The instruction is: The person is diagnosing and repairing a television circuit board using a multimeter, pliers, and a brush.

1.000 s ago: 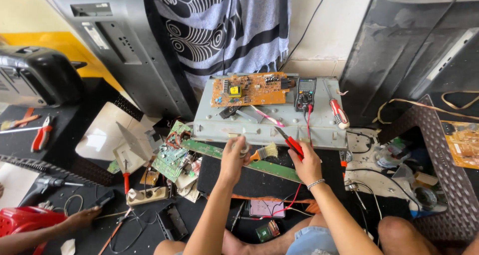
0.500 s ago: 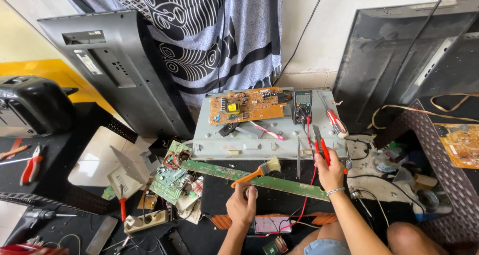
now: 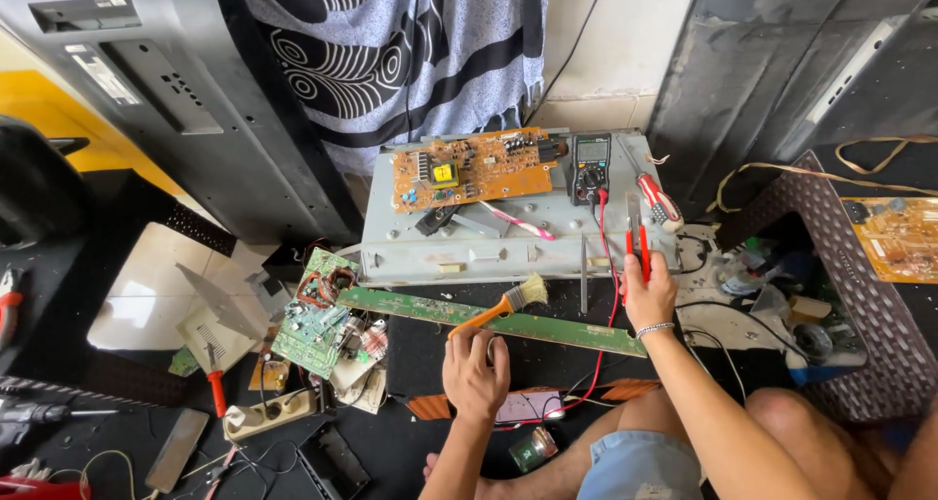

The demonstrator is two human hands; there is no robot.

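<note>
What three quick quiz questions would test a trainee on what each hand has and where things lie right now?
1. True or false: the left hand holds the orange-handled brush, its bristles over the long green circuit strip.
2. Which does the right hand hold? A) red-handled pliers B) the multimeter C) a hammer
3. Fill in: the orange circuit board lies on top of the grey metal ____.

Key: 1 true; 2 A; 3 chassis.
</note>
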